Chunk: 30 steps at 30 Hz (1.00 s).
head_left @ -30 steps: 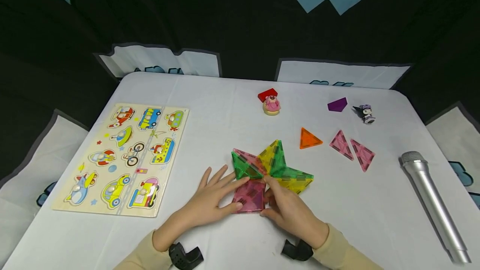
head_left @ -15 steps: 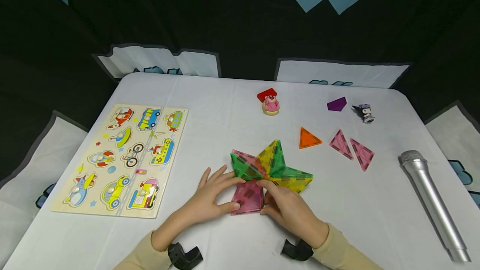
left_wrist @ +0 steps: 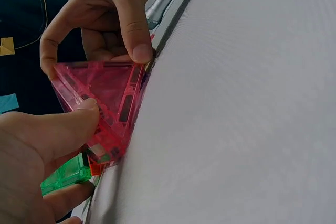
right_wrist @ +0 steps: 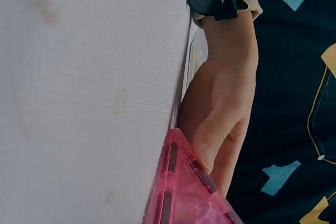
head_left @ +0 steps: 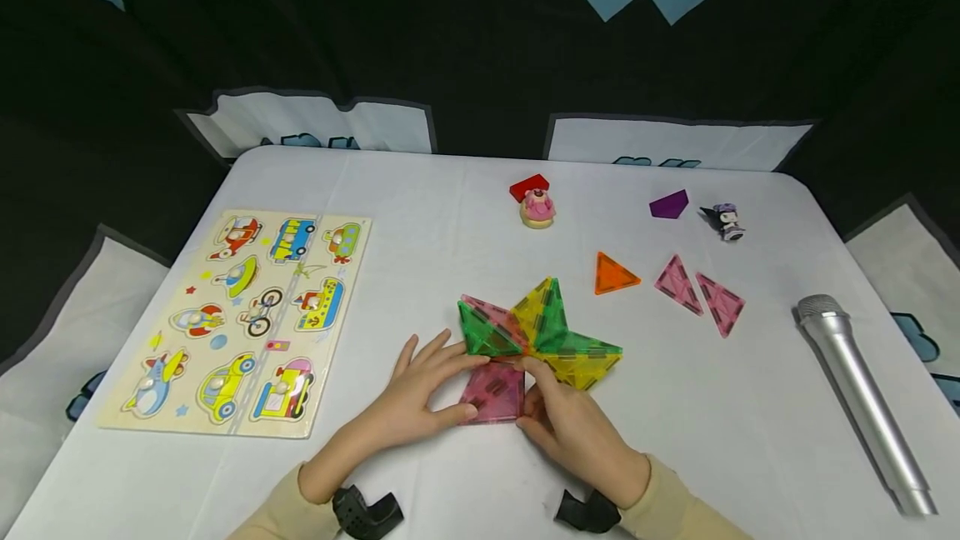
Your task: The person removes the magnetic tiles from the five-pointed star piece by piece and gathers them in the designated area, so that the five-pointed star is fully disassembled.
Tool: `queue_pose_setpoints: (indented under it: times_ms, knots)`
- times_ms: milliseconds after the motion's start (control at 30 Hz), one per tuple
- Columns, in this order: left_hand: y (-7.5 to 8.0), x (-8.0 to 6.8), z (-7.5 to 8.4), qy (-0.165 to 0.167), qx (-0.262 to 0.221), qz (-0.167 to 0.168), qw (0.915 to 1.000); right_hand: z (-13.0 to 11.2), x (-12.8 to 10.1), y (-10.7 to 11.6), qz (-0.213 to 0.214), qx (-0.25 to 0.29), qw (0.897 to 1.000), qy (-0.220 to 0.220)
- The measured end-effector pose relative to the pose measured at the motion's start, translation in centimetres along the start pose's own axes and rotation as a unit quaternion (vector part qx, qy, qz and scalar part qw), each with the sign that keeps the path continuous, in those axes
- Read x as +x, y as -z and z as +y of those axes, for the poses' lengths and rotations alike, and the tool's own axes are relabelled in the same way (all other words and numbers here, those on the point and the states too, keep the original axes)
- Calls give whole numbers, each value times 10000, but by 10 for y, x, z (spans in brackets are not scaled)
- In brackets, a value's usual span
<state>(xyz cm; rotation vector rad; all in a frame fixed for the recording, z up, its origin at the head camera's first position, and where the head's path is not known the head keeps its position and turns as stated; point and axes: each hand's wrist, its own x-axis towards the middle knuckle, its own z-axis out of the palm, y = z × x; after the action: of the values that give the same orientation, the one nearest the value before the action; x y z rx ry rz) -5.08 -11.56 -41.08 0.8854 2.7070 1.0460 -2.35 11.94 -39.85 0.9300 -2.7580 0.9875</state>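
Observation:
Translucent magnetic tiles form a raised star-like shape on the white table, with green and yellow tiles (head_left: 551, 323) toward the back and right. The pink magnetic tiles (head_left: 495, 394) make up its near, peaked part. My left hand (head_left: 423, 394) holds that pink part at its left side between thumb and index finger, the other fingers spread. My right hand (head_left: 573, 423) pinches its right side, the thumb low and the index finger at the top. In the left wrist view the left thumb lies on a slanted pink face (left_wrist: 113, 85). The tiles partly hide several fingertips.
A wooden picture puzzle board (head_left: 240, 323) lies left. Loose tiles lie to the right: orange (head_left: 615, 274), pink (head_left: 678, 284) and purple (head_left: 669, 204). Behind stand a pink figurine (head_left: 537, 208) by a red tile (head_left: 529, 187), and a dark figurine (head_left: 726, 222). A silver microphone (head_left: 866, 402) lies far right.
Both hands stay on the pink tiles. The right index finger has shifted slightly left along the top, and the left index finger has drawn back a little. The whole view has shifted slightly.

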Motion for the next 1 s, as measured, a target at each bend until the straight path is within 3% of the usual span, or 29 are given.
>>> queue_pose_setpoints:
  times_ms: [400, 767, 1000]
  knots:
    - [-1, 0, 0, -9, -32, 142, 9999, 1, 2, -4, 150, 61, 9999, 5]
    - [0, -1, 1, -21, 102, 121, 9999, 2, 4, 1, -108, 387, 9992, -92]
    - [0, 0, 0, -28, -7, 191, 9998, 3, 2, -1, 17, 427, 9991, 3]
